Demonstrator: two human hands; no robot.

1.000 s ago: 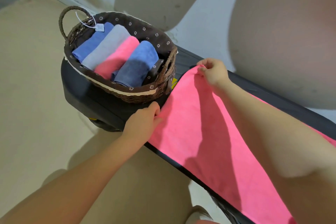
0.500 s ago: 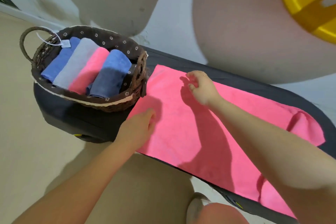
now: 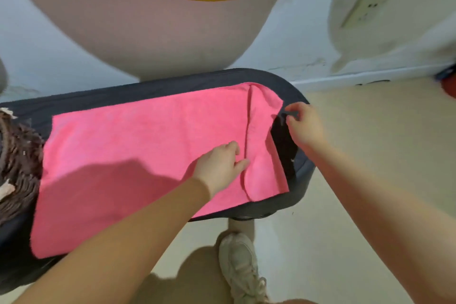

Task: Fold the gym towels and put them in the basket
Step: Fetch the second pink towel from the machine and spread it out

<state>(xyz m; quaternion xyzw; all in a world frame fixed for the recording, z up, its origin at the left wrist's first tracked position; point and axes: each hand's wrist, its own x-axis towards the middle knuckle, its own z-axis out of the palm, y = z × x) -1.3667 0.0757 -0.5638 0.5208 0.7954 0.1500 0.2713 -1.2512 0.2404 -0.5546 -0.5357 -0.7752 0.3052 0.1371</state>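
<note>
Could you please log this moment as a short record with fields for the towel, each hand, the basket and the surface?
towel: pink towel spread flat, its right end doubled over in a flap
left hand: left hand rests on the towel beside the flap, fingers relaxed
right hand: right hand above the bench's right end, fingers loosely curled, holding nothing visible
basket: wicker basket at the left edge, mostly out of view
surface: dark padded bench

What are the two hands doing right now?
Left hand: open, fingers resting on the pink towel.
Right hand: fingers loosely curled near the towel's end, holding nothing.
</note>
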